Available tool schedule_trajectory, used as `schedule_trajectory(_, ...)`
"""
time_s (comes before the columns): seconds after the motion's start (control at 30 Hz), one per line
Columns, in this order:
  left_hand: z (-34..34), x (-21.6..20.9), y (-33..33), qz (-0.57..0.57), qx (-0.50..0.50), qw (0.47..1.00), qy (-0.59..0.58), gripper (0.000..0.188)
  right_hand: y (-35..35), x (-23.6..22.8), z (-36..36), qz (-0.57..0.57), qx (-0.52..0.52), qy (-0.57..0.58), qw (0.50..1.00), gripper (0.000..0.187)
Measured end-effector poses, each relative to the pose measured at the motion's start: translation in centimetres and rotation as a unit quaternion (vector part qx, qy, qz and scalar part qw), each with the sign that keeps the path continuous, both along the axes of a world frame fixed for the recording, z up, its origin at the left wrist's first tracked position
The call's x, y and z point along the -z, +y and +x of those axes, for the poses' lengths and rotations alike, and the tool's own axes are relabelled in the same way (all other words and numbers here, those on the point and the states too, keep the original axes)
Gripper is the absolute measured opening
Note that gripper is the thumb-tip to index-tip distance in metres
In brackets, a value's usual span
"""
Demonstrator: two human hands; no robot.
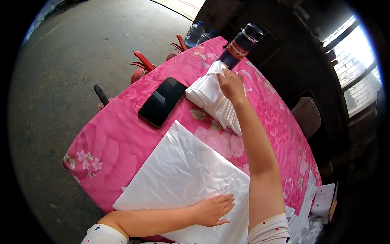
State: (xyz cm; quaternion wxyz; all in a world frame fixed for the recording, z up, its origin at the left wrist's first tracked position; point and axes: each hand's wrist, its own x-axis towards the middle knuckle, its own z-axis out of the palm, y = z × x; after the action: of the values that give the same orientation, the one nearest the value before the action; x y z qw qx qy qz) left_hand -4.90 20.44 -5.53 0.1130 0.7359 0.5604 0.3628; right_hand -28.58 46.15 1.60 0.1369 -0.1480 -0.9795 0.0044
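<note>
A large white plastic sheet [174, 171], slightly creased, lies on the near part of the table. Flat on its lower right part rests my left hand [213, 209], fingers stretched out and nothing gripped. My right hand [232, 84] reaches to the far side, fingers bent over the upper end of a slanting stack of folded white sheets [207, 91]. Its fingertips press on the top pieces; the back of the hand and the forearm cover part of the stack. Just beyond that hand stands a dark bottle with a red band [239, 45].
A black phone [162, 101] lies left of the stack on the pink flowered tablecloth [109, 130]. Red-handled tools [143, 61] stick up past the table's left edge, with water bottles [195, 33] farther back. A white plastic holder [323, 201] and loose clear film are at the lower right.
</note>
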Motion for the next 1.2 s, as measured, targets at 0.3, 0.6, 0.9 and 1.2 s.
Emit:
schedule_trajectory(0.3, -0.3, -0.1, 0.0, 0.000, 0.019, 0.999, -0.031, 0.055, -0.4, -1.5, 11.1, -0.072, -0.084, 0.097, 0.989, 0.045)
schedule_trajectory(0.6, -0.8, -1.3, -0.1, 0.013, 0.027, 1.000, 0.005, 0.053, -9.9, -0.7, 39.9, -0.221, 0.028, 0.059, 0.973, 0.044)
schedule_trajectory(0.9, 0.4, -1.8, -0.1, 0.051, 0.023, 0.991, 0.118, 0.051, -19.6, 4.3, 53.1, -0.395, 0.122, 0.179, 0.893, 0.043)
schedule_trajectory(1.2, 8.8, -3.1, -2.9, -0.057, 0.068, 0.992, 0.091, 0.072, -17.9, 6.0, 55.2, -0.189, 0.107, 0.079, 0.973, 0.046)
